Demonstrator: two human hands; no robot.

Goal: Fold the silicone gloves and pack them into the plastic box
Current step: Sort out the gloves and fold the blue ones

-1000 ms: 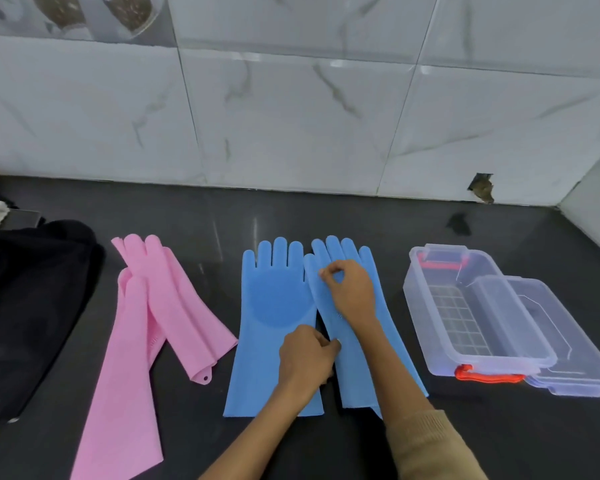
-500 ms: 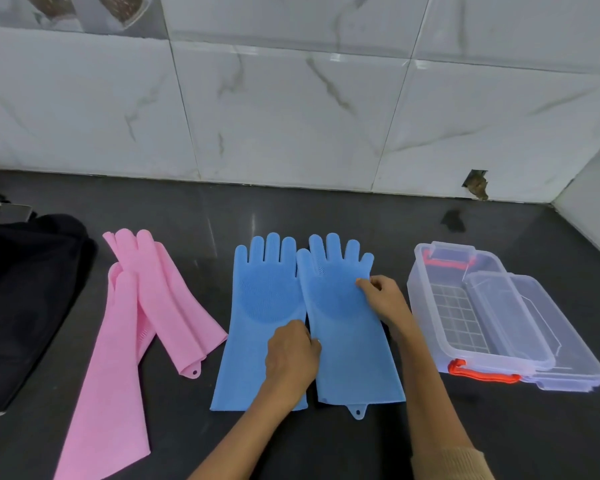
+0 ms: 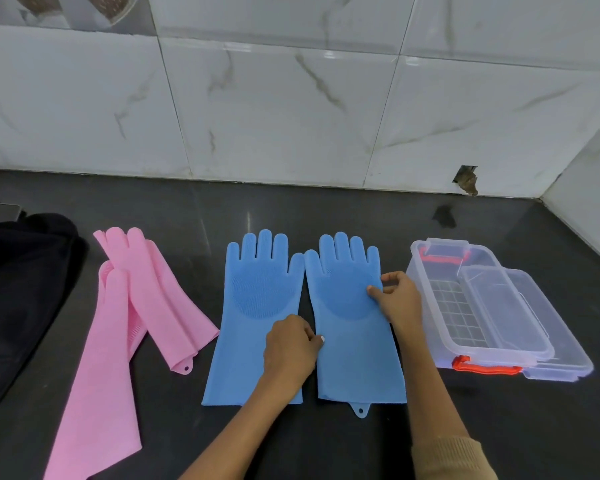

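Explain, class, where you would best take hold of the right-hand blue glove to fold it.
Probably at the cuff, from the near side: the right-hand blue glove lies flat, cuff toward the person, so its straight free edge lifts over toward the glove's fingers.

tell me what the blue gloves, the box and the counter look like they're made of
Blue gloves: soft matte rubber, likely silicone, lying limp with molded nubs on the palms.
Box: clear hard plastic, glossy; its grid floor shows through the wall.
Counter: dark polished stone, perhaps granite, judging by the reflections.
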